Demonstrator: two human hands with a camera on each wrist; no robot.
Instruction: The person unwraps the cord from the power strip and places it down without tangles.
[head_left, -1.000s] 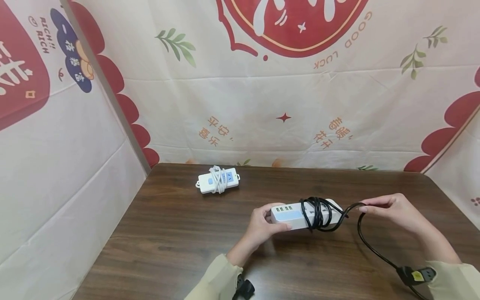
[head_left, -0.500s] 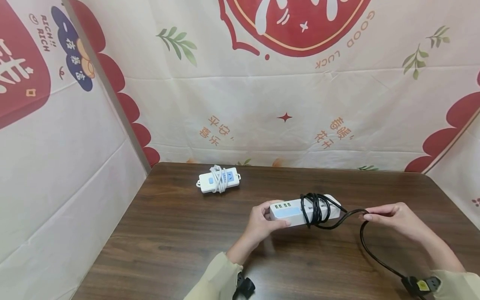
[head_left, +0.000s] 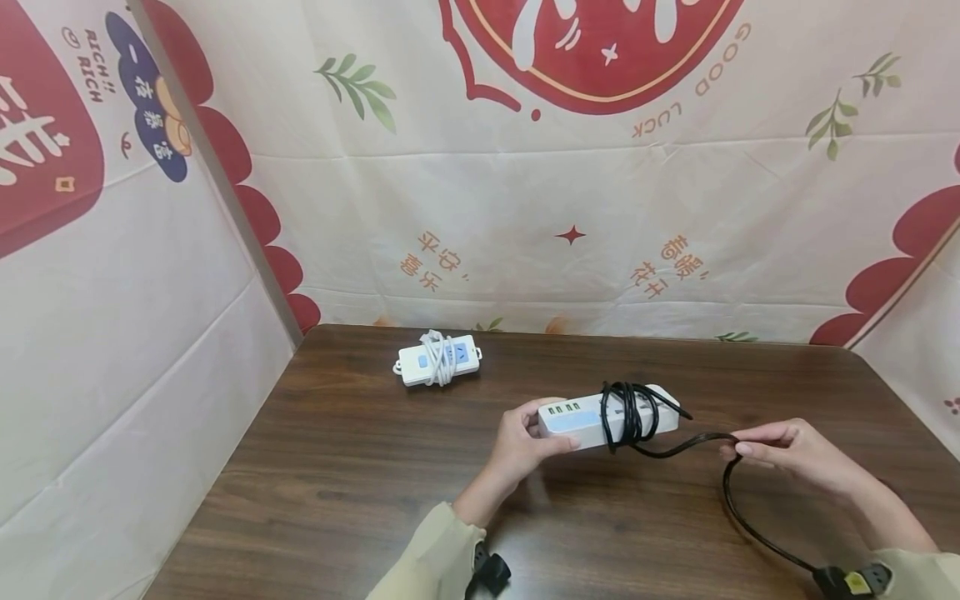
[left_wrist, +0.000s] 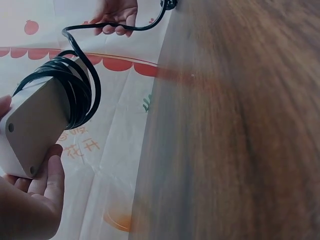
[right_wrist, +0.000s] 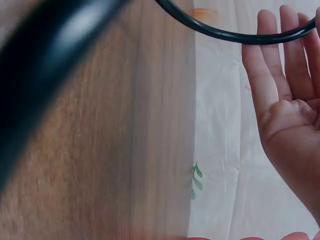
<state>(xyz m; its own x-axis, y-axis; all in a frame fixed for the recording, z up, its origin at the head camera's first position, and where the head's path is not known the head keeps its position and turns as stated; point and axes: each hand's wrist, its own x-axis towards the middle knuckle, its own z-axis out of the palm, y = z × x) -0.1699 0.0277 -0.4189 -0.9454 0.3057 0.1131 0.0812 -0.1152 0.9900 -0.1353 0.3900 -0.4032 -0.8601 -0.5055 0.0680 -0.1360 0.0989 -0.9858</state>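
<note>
Right grip (head_left: pixel 798 454) (pinching black cord (head_left: pixel 634 423)) has moved farther from power strip (head_left: pixel 577 422).

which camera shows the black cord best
The head view: sharp, with the black cord traceable from the held power strip past the right hand. The left wrist view shows it from another side; the right wrist view shows only stretches, one blurred.

Tabletop booth, apparently indoors: wood-grain table (head_left: pixel 322 483), screened behind and at both sides by pale cloth (head_left: pixel 487 192) with festive red print. Room beyond hidden by the cloth; home or office, cannot tell.
</note>
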